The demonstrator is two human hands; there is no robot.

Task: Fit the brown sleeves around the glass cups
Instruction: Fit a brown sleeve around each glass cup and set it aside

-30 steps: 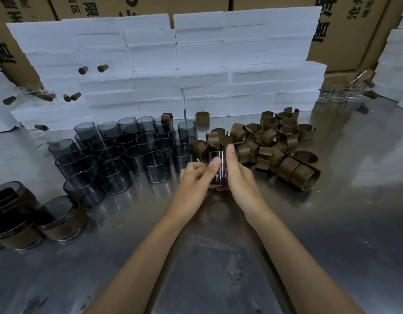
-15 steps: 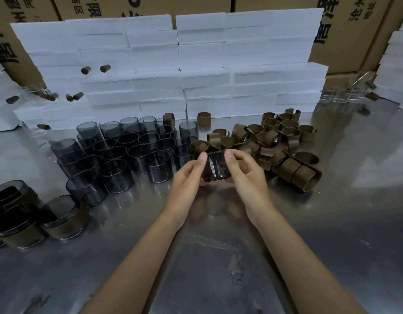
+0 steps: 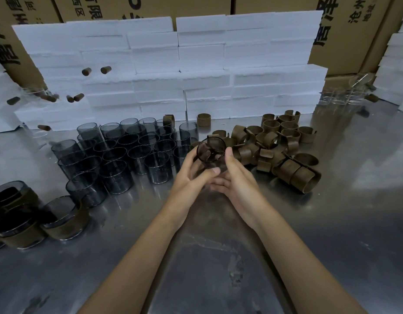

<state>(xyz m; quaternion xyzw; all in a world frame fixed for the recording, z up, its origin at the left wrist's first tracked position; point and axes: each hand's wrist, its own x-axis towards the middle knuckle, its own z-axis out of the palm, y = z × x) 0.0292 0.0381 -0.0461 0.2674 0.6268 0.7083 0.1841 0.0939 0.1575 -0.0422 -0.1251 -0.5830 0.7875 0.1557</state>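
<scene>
Both hands hold one smoky glass cup [image 3: 211, 150] above the metal table, its mouth tilted up and away from me. My left hand [image 3: 191, 175] curls round its left side and underside, my right hand [image 3: 235, 177] round its right side, thumb on the rim. A brown sleeve seems to sit round its lower part, mostly hidden by my fingers. Several bare glass cups [image 3: 128, 155] stand in a cluster to the left. A pile of brown sleeves [image 3: 275, 148] lies to the right. Sleeved cups [image 3: 64, 218] stand at the near left.
The steel table [image 3: 218, 257] stretches toward me. White foam blocks [image 3: 173, 71] are stacked along the back, with cardboard boxes [image 3: 345, 30] behind. Clear glasses [image 3: 345, 96] sit at the back right. Small brown pieces [image 3: 87, 71] lie on the foam at left.
The cup has been lifted from the table and turned from lying sideways to mouth upward. Both hands have shifted lower round it.
</scene>
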